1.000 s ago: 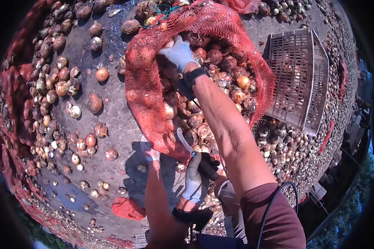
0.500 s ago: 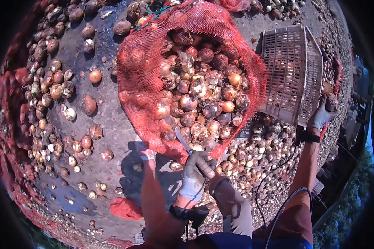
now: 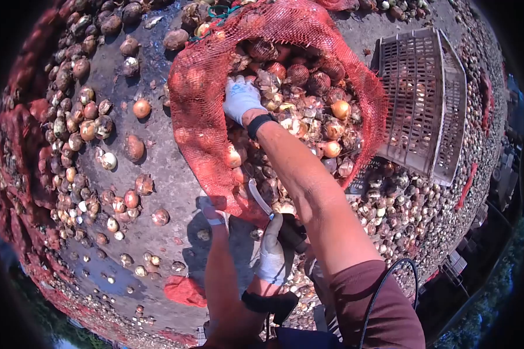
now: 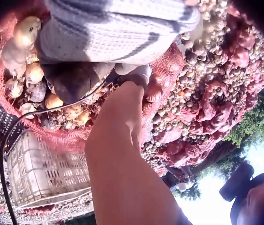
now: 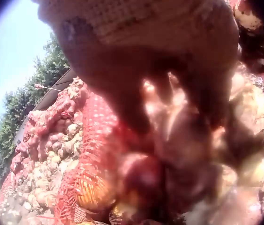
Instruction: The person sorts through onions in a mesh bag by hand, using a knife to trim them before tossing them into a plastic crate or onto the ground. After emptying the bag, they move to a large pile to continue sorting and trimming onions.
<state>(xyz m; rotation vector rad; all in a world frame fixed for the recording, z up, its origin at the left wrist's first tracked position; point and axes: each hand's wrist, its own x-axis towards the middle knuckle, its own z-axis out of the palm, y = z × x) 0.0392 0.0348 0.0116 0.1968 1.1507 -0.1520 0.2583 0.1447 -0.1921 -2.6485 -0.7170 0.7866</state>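
Inside the wide mouth of a red mesh sack (image 3: 198,136), many onions (image 3: 340,110) are lying in a heap, and the right hand (image 3: 243,100), in a pale glove, is resting among them, near the sack's left side in the head view. Its fingertips are hiding between the onions, and the right wrist view is showing them dark and blurred, so I cannot tell whether this hand is grasping an onion or only touching. The mouth of the net is gaping broadly, which is probably giving the arm free entrance from the near side. At the near rim, the left hand (image 3: 272,250), also gloved, is grasping a knife (image 3: 259,198) with a curved blade. The blade is pointing away from the body, a sensible direction, I think, because the right forearm is crossing close by. A slatted crate (image 3: 410,104) is standing just beside the sack, perhaps to be within easy reach of the right arm.
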